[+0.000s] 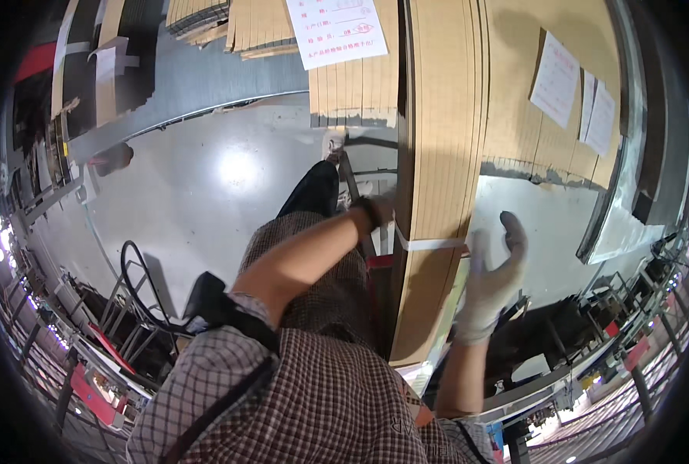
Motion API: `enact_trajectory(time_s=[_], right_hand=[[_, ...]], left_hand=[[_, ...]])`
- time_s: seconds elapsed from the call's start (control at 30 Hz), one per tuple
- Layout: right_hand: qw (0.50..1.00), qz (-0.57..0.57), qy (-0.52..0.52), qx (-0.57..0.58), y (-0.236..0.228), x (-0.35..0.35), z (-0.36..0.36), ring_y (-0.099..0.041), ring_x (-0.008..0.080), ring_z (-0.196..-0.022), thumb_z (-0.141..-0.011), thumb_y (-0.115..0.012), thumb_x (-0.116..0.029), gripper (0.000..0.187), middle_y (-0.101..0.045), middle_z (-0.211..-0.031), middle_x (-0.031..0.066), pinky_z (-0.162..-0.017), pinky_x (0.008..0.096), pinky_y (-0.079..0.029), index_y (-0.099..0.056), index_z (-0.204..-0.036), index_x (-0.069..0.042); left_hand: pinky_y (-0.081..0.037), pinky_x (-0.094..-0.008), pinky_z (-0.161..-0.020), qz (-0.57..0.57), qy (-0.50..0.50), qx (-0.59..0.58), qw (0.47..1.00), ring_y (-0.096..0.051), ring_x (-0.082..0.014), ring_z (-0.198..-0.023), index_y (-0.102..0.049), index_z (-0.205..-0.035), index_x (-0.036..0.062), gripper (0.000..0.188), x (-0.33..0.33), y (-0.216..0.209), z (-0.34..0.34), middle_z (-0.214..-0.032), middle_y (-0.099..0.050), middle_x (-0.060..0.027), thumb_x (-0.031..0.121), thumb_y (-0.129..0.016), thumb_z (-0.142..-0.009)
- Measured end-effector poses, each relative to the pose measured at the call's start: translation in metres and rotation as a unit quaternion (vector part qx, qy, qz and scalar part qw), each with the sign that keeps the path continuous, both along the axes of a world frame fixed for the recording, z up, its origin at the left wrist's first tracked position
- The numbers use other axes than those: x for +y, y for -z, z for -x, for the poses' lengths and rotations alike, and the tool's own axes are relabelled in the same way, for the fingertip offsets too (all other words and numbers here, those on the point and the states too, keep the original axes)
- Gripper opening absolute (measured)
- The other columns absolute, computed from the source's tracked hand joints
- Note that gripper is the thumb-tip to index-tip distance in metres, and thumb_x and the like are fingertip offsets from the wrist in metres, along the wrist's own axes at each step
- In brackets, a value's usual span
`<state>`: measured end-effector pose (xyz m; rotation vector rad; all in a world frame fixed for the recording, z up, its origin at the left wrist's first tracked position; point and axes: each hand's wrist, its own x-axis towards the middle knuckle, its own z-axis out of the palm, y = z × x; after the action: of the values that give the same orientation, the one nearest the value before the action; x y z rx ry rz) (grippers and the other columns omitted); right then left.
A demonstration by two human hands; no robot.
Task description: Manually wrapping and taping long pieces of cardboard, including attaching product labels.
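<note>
While bending over a long, narrow bundle of brown boards (pixel 441 139) between both hands, reaches with the left hand (pixel 385 204) to the dark left side, blurred and partly hidden there; cannot tell whether gripping. Holds the right hand (pixel 493 286), in a pale glove (pixel 477 313), open just right of the bundle, fingers parted, near a white strap (pixel 433 244) wrapped crosswise around the layers; cannot tell whether touching. Visible on the bundle: flat, matte, cardboard-like surfaces with thin lengthwise lines. Wears a black band (pixel 372 212) at the left wrist and a checked, woven garment (pixel 321 387) above a smooth grey floor (pixel 189 185) with a bright glare. Beyond, to either side of the bundle, more brown boards with ragged grey lower edges, bearing white paper: at the top, a label (pixel 340 35) with red printed lines and a red stamp; at right, a tilted sheet (pixel 555 77) with faint red print beside smaller slips (pixel 598 114), too small to read.
</note>
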<state>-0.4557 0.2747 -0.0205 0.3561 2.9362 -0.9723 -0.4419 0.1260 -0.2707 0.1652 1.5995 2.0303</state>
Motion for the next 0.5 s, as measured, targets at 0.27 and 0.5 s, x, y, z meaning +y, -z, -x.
enact_trajectory(time_s=[0.27,0.5], right_hand=[[0.996,-0.078,-0.033,0.030,0.013,-0.063,-0.052,-0.051,0.0438,-0.117,-0.067,-0.087,-0.019,0.108,-0.048,-0.135,0.0288,-0.098,0.0493,-0.042,-0.024,-0.151,0.007],[0.945,0.024,-0.267,0.186,-0.081,-0.057,-0.005,-0.061,0.0331,-0.093,-0.078,-0.075,-0.036,0.055,-0.062,-0.107,0.0152,-0.086,0.0466,-0.045,-0.055,-0.115,-0.001]], left_hand=[[-0.052,-0.0292,-0.094,-0.082,-0.124,-0.321,0.935,-0.066,-0.0190,-0.106,-0.066,-0.098,0.0064,0.015,-0.115,-0.237,-0.010,-0.122,-0.067,-0.0176,0.019,-0.069,-0.092],[-0.049,-0.0353,-0.082,0.215,-0.168,0.046,0.961,-0.061,-0.0247,-0.085,-0.056,-0.112,-0.0007,0.034,-0.041,-0.250,-0.012,-0.097,-0.063,-0.0117,0.029,-0.060,-0.096]])
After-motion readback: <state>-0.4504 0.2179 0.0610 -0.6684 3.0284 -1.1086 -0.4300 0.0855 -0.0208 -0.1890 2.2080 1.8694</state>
